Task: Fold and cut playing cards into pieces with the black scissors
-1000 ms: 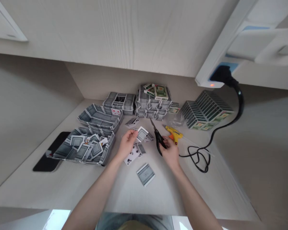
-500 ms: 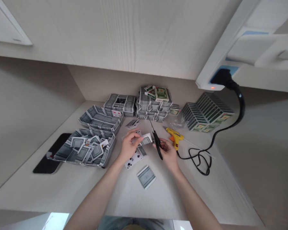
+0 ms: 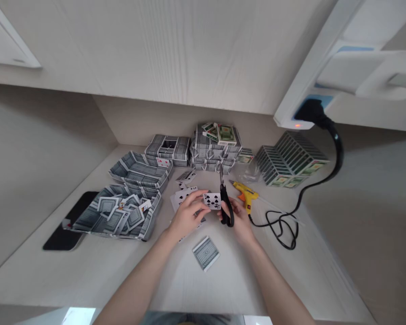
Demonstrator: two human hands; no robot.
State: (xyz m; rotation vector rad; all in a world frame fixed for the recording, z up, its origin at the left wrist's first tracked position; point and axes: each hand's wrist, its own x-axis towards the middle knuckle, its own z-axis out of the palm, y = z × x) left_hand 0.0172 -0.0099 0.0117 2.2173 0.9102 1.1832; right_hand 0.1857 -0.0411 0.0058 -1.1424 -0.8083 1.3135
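Note:
Between the fingers and thumb of my left hand [image 3: 186, 215] is a playing card [image 3: 211, 201], its spade face turned toward me. My right hand [image 3: 239, 221] grips black-handled scissors [image 3: 226, 205], blades pointing away from me, just at the card's right end. Loose playing cards [image 3: 185, 194] lie on the table beneath and behind my left hand, partly hidden by it. Nearer to me, a squarish patterned card piece [image 3: 206, 253] rests face down on the table.
Left stand trays built of cards, one holding loose cards [image 3: 122, 214] and overlapping a dark phone [image 3: 64, 234]. Card-built boxes [image 3: 216, 149] are stacked at the back. Right are a yellow glue gun [image 3: 246, 194], its looped black cord [image 3: 284, 230] and stacked card boxes [image 3: 291, 160].
The card in my left hand has turned from its patterned back to its spade face. The scissors have shifted slightly right and now point more straight ahead.

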